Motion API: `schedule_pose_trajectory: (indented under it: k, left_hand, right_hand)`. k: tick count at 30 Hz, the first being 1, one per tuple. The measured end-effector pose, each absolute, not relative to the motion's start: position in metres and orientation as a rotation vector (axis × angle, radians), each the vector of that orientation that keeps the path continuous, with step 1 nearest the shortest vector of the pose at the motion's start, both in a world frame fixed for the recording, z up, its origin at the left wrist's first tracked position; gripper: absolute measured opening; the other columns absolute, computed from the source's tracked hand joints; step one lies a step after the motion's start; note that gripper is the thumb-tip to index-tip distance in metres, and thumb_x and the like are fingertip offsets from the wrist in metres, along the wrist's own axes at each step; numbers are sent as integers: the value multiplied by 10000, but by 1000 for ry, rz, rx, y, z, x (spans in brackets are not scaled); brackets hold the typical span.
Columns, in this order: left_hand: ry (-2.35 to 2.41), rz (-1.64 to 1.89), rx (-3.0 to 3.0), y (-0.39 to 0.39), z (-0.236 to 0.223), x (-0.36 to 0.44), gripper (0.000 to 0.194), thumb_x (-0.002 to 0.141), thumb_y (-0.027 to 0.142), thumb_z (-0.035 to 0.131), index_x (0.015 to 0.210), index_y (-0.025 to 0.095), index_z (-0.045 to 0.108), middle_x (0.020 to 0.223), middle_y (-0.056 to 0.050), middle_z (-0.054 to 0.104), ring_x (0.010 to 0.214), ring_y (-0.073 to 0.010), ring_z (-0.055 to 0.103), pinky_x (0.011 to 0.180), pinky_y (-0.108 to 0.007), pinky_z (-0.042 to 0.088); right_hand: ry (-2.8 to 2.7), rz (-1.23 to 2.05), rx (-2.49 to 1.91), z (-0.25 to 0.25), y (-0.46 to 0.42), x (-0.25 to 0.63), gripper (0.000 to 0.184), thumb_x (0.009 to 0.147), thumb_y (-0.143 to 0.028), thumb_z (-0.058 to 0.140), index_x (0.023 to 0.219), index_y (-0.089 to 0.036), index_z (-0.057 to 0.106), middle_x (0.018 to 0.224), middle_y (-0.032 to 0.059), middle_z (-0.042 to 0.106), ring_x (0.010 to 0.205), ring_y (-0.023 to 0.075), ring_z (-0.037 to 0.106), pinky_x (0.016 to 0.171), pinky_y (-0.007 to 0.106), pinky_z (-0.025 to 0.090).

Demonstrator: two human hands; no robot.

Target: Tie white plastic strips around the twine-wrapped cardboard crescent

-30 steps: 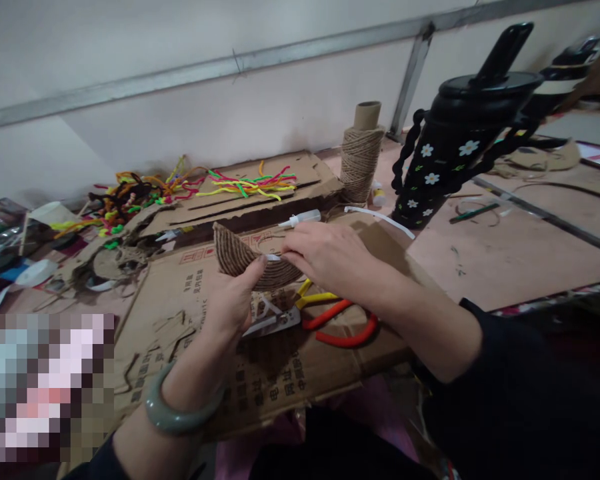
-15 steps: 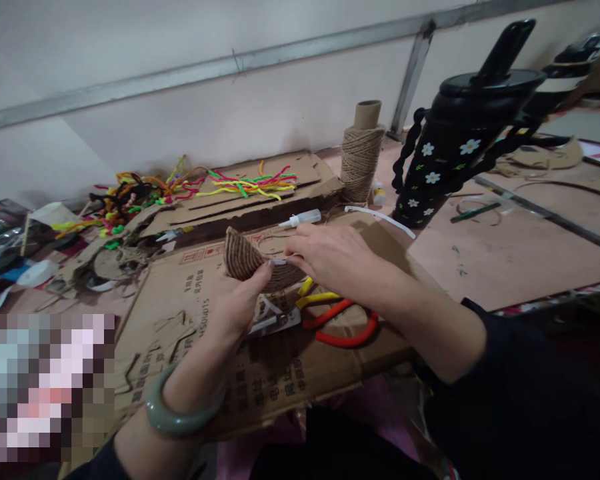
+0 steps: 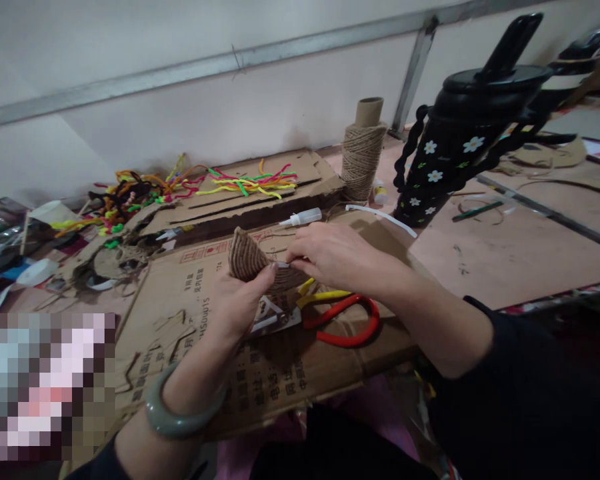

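My left hand (image 3: 237, 303), with a green bangle on its wrist, grips a rounded cardboard piece wrapped in jute twine (image 3: 249, 257) and holds it upright over a flattened cardboard box (image 3: 180, 313). My right hand (image 3: 337, 257) is closed too, pinching a small white thing against the right edge of the wrapped piece; I cannot make out what it is. Red-handled scissors (image 3: 347, 323) and a yellow-handled tool (image 3: 320, 293) lie on the cardboard just below both hands.
A small white glue bottle (image 3: 301, 217) lies behind my hands. A spool of jute twine (image 3: 362, 160) and a black flowered flask (image 3: 450, 143) stand at the back right. Coloured pipe cleaners (image 3: 250, 182) lie on cardboard at the back. Clutter fills the left side.
The twine-wrapped piece has turned in my left hand, so its face looks narrower now. My right hand has stayed at its edge, shifting slightly right.
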State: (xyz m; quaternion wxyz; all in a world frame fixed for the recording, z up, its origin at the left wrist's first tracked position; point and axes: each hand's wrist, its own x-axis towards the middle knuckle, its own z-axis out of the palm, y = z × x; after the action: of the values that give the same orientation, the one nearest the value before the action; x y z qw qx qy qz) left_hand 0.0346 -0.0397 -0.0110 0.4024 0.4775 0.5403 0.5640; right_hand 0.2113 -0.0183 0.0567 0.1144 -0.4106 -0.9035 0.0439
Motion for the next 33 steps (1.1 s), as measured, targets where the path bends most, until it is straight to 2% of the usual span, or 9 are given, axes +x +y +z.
schedule_pose_trajectory:
  k: [5,13,19,26,33]
  left_hand:
    - [1304,1455,1153,-38,-9,36,205,594,284,794,696,128,708,629,-22,654,573,-145,591,590,-266,493]
    - [1136,1571,993,-35,4,48,334,526,181,800,820,156,642,804,-17,682,722,-136,619,738,-279,504]
    - [1165,1650,893,-34,6,48,381,514,135,777,840,173,584,779,10,643,675,-106,581,685,-244,482]
    - [1086,1587,910,-33,5,43,438,515,134,792,897,159,578,797,3,660,687,-112,598,665,-239,480]
    - [1068,1545,909,-35,4,45,495,497,109,811,924,154,565,785,5,685,681,-110,616,652,-223,502]
  right_hand:
    - [-2580,275,-1157,50,-12,213,211,836,-192,491,830,-192,702,844,38,683,825,156,585,707,261,355]
    - [-2334,351,-1250,45,-12,202,196,808,-209,484,838,-182,676,830,33,678,765,150,573,638,253,340]
    - [-2302,344,-1255,38,-16,189,222,841,-232,467,857,-174,681,901,57,694,816,169,590,652,269,333]
    - [-2207,677,-1174,37,-10,195,232,854,-327,505,943,-199,676,815,5,685,713,122,567,617,235,333]
    - [-2288,600,-1173,34,-8,194,191,835,-262,502,813,-171,668,738,14,649,664,113,518,599,234,313]
